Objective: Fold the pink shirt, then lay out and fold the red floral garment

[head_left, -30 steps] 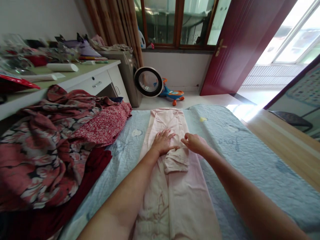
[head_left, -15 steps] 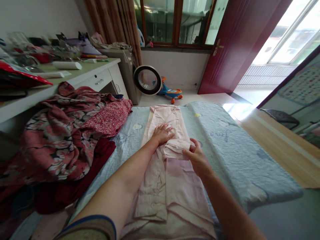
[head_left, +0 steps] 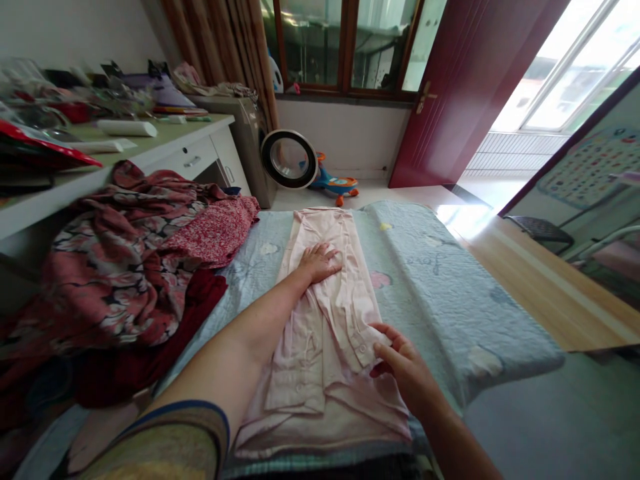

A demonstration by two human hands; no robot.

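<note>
Here we are over the pale pink shirt (head_left: 336,370), stretched lengthwise on the blue quilt (head_left: 415,273), its far end near the quilt's far edge and its hem towards the person. The left hand (head_left: 320,263) lies flat on the upper part of it, palm down, fingers extended, gripping nothing, apparently steadying the cloth. And the right hand (head_left: 403,360), down by the shirt's right edge, is drawn in narrow, thumb and fingers pinching the border of a buttoned cuff (head_left: 361,350).

So how does it stand? Plenty looks done: the sides seem turned in, leaving a long, narrow strip, and both sleeves run down it towards the hem. One sleeve (head_left: 303,353) is down fairly flat, its cuff resting just short of the hem. The other sleeve (head_left: 345,313) slants outwards to the right hand, creased along its length, its cuff not yet released, so I'd call that the piece in hand. Left over, by the look of it: straightening this sleeve and easing out the wrinkles near the hem. The strip lies at full length, not doubled over anywhere that shows. Off to the left, well apart from the shirt, a heap of red and floral clothes (head_left: 125,260) sits loose and rumpled.
</note>
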